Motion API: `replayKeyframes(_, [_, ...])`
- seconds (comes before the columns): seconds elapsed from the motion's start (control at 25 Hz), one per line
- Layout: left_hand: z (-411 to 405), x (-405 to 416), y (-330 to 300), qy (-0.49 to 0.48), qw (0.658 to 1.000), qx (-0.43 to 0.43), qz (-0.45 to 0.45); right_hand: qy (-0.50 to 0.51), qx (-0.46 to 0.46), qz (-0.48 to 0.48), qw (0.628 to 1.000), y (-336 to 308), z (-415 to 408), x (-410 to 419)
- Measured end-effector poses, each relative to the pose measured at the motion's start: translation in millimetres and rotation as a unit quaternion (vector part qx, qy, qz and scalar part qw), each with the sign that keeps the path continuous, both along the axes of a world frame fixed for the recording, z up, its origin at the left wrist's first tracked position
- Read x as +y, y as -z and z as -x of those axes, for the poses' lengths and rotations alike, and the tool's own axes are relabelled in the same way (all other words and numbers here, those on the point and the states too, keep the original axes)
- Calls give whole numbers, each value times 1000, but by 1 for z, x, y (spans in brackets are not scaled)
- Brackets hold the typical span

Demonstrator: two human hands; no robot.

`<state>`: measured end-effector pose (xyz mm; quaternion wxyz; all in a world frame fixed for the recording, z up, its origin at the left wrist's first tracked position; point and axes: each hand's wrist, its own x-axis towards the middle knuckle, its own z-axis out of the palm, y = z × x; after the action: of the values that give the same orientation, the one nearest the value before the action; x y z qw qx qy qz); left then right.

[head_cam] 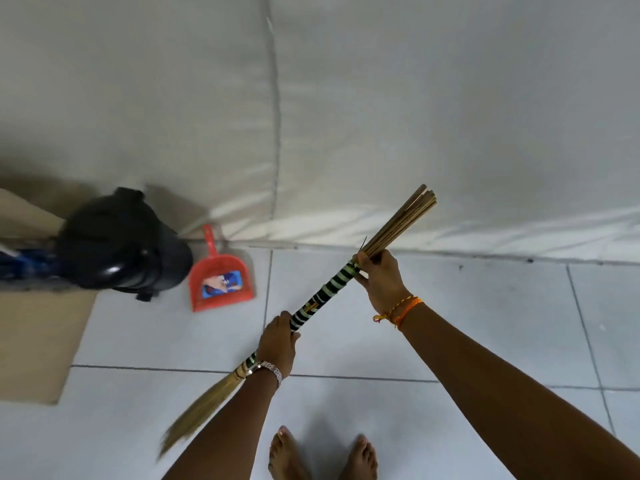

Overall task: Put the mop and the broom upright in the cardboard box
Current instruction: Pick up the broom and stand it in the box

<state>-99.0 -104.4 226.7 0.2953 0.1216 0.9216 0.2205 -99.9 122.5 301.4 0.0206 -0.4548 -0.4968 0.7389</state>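
Note:
I hold the broom (322,296) slanted above the tiled floor. Its handle is wrapped in black and pale green bands, its stick ends point up to the right, and its straw bristles (197,410) trail down to the left. My left hand (277,344) grips the lower handle near the bristles. My right hand (381,282) grips the upper handle, just below the bare sticks. The cardboard box (38,341) lies at the left edge, blurred. A blue shape (20,268) at the far left may be the mop; I cannot tell.
A black bin (117,244) stands at the left beside the cardboard. A red dustpan (221,282) leans near the wall's foot. White cloth (346,116) covers the wall ahead. My bare feet (322,455) stand on white floor tiles.

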Motion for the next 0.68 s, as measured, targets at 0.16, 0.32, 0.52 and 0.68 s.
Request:
replayKeyframes(0.16, [0,-49,-154,-64,996,12,-69,-105,100,-50,988,-173,16,-61])
replayKeyframes(0.32, [13,-128,-245,-140,983,62,-99,-174,169,-87,966,-290,43,-156])
replayKeyframes(0.52, [45,-262,-301,-209,967,127,-70,-284,218,-188,915,-352,86,-309])
replayKeyframes(0.68, [65,-394,-322,-242,958,142,-56,-358,240,-247,868,-387,106,-446])
